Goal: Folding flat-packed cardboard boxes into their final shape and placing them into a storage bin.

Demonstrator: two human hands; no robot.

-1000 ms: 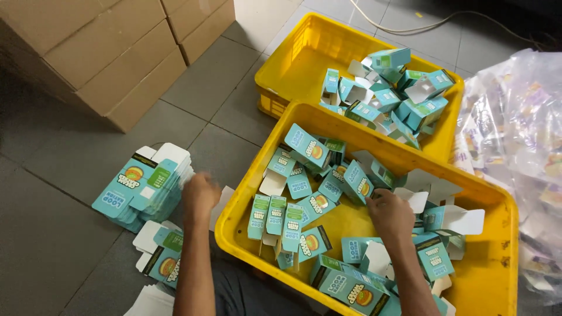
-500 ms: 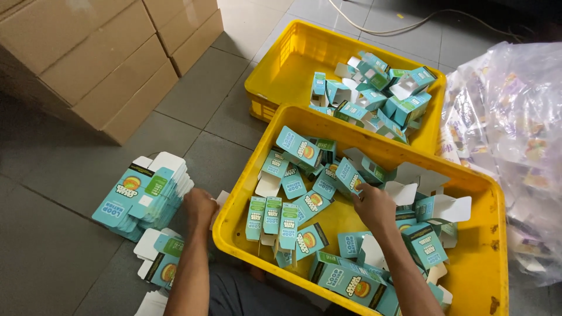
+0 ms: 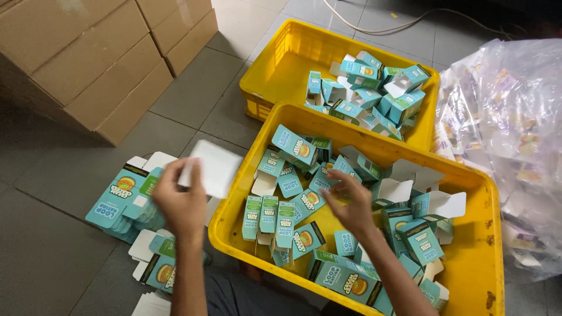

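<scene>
My left hand point(image 3: 178, 202) is lifted over the floor beside the near yellow crate point(image 3: 486, 222) and holds a flat white carton blank point(image 3: 213, 168) by its edge. My right hand point(image 3: 348, 202) hovers inside that crate over the loose teal cartons point(image 3: 293, 205), fingers spread, nothing in it. Below my left hand lies a pile of flat teal carton blanks point(image 3: 120, 202) on the floor.
A second yellow crate point(image 3: 281, 70) with more folded teal cartons point(image 3: 369, 88) stands behind the near one. Stacked brown cardboard boxes point(image 3: 88, 58) fill the upper left. A clear plastic bag point(image 3: 509, 140) of small packets lies at the right. A cable point(image 3: 374, 23) runs across the tiled floor.
My left hand has risen from the floor pile with a white carton blank in it. My right hand has moved left across the near crate's cartons.
</scene>
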